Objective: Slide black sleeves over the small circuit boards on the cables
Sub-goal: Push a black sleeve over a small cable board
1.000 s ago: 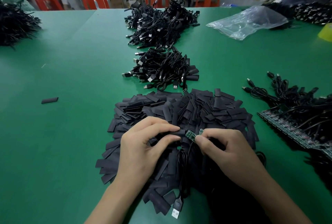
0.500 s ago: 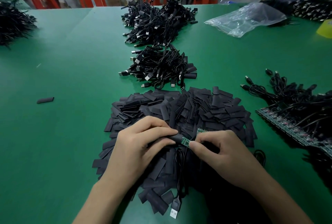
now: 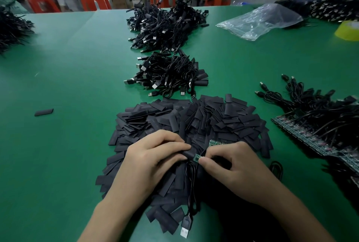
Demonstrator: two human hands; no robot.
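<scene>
Across green table [image 3: 77, 144]: judging two far heaps of cables [image 3: 169, 74] as sleeved, done; big batch [image 3: 320, 117] at right with bare boards left to do. Plenty in sleeve pile [image 3: 213, 121]. Gripping one sleeve [image 3: 187, 153] in curled left hand [image 3: 153, 162], pinching circuit board [image 3: 196, 158] with right hand [image 3: 233, 170], over pile centre. Partly in; needs pushing home.

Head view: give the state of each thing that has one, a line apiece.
Sleeve: gripped by left hand, end meeting the board.
Board: pinched by right hand, green part bare.
Cable: slack, looped, USB end lying flat below the hands.
Sleeve pile: loose, flat, on the table.
Stray sleeve: flat, alone on the table.
Bag: crumpled, lying on the table.
</scene>
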